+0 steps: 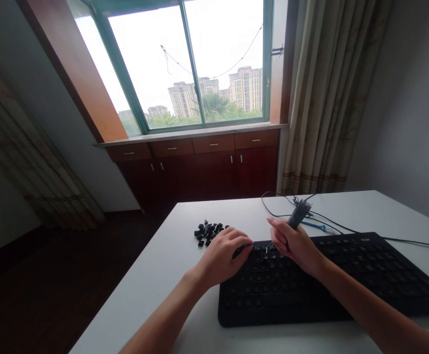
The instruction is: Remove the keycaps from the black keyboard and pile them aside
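Right hand [293, 242] gripping keycap puller [297, 214]

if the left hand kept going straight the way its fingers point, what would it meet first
Probably the right hand. The left hand lies on the top left corner of the black keyboard, fingers pointing right toward the tool that the right hand holds. The tool's tip sits between them, so it may come first; depth is unclear.

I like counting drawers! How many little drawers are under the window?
4: a row below the sill, far-left drawer, next drawer, third drawer, right drawer. None looks hidden.
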{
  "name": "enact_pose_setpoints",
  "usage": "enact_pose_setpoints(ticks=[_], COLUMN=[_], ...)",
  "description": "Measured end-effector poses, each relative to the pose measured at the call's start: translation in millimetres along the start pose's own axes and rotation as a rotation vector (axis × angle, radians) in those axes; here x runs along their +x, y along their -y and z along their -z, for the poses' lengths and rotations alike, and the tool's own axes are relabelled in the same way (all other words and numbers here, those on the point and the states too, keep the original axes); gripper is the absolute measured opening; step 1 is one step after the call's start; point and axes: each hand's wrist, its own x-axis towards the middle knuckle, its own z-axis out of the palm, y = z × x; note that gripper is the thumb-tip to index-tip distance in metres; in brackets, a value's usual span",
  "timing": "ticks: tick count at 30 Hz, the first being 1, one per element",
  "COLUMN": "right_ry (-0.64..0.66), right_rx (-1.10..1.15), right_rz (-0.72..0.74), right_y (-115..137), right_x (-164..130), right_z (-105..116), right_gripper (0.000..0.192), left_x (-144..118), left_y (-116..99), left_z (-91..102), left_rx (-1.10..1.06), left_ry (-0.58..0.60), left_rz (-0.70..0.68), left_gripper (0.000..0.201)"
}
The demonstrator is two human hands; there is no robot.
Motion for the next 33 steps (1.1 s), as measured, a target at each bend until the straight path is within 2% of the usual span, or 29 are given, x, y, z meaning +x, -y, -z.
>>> enact_pose_setpoints(ticks=[7,14,20,29,33], right_ry=[0.124,0.161,0.211,0.150,0.165], right_rx=[-0.133,-0.118,-0.090,-0.191,-0.156], right_rz=[-0.035,-0.128,-0.130,-0.087,-0.131], right_y=[3.0,-1.6,-4.2,1.5,1.5], right_x=[-1.1,0.2,2.9,2.4,2.0], right_z=[8.8,8.6,11.6,2.8,4.4], right_gripper=[0.058,0.055,0.055,0.053,0.053], left_x=[2.6,6.2,6.2,5.0,5.1], left_y=[-16.5,-22.5,-24.2,-24.8,-25.4], left_z=[-7.4,-17.4,-18.8,-17.2,-16.1], left_rx=[-0.060,-0.120,-0.132,-0.096,-0.080], left_ry=[0.061,0.006,-0.005,0.003,0.014], left_rz=[-0.083,-0.014,0.000,-0.006,-0.042], left_gripper=[0.018,0.017,0.016,0.017,0.018])
